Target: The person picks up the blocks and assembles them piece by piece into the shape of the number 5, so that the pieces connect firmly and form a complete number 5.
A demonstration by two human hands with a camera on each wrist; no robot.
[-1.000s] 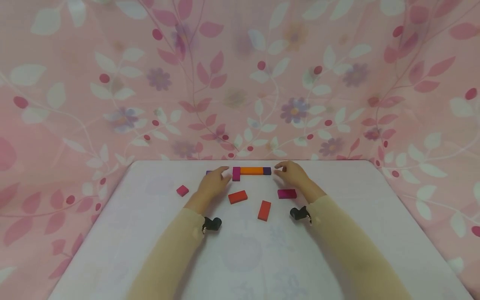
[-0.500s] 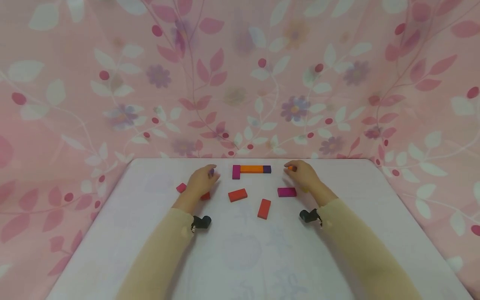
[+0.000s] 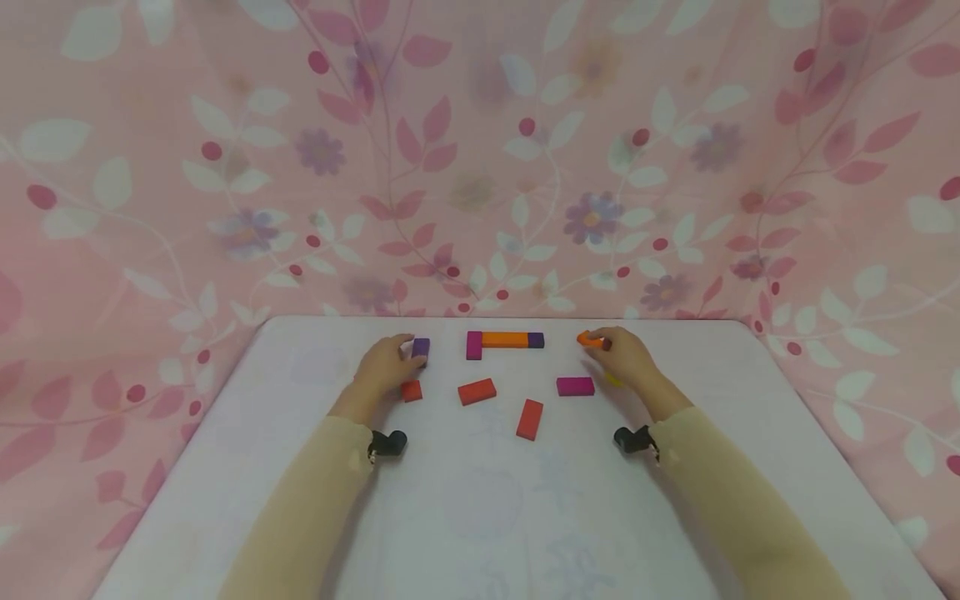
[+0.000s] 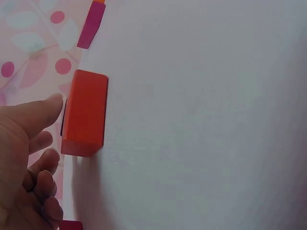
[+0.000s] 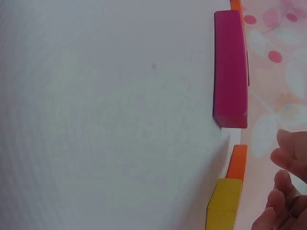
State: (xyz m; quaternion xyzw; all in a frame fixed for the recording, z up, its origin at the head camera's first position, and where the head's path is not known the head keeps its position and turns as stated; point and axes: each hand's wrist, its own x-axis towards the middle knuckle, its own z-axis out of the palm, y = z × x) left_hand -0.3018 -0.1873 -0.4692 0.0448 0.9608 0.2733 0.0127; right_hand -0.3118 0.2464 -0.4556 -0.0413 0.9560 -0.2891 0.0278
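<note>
In the head view my left hand (image 3: pixel 382 364) is at a purple block (image 3: pixel 421 348) at the back left, its thumb and fingertips right at the block's side. A red block (image 4: pixel 88 115) stands large before the loosely bent fingers in the left wrist view, hiding most of the purple one. On the other side, my right hand (image 3: pixel 621 354) overlaps an orange block (image 3: pixel 588 338). The right wrist view shows those fingers apart, curving loosely, with a gap to the orange block (image 5: pixel 236 163). A yellow block (image 5: pixel 224 203) lies under that hand.
Between the hands a row joins a magenta block (image 3: pixel 474 345), an orange bar (image 3: pixel 504 340) and a dark purple block (image 3: pixel 536 340). Nearer lie two red blocks, one tilted (image 3: pixel 477 392) and one more lengthwise (image 3: pixel 529 419), and another magenta block (image 3: pixel 575 387). Patterned cloth (image 3: pixel 480 167) rises behind the table.
Both hands have moved outward from the row, the left one leftward and the right one rightward. The purple and orange blocks beside them show more fully. A small pink block is now hidden behind the left hand.
</note>
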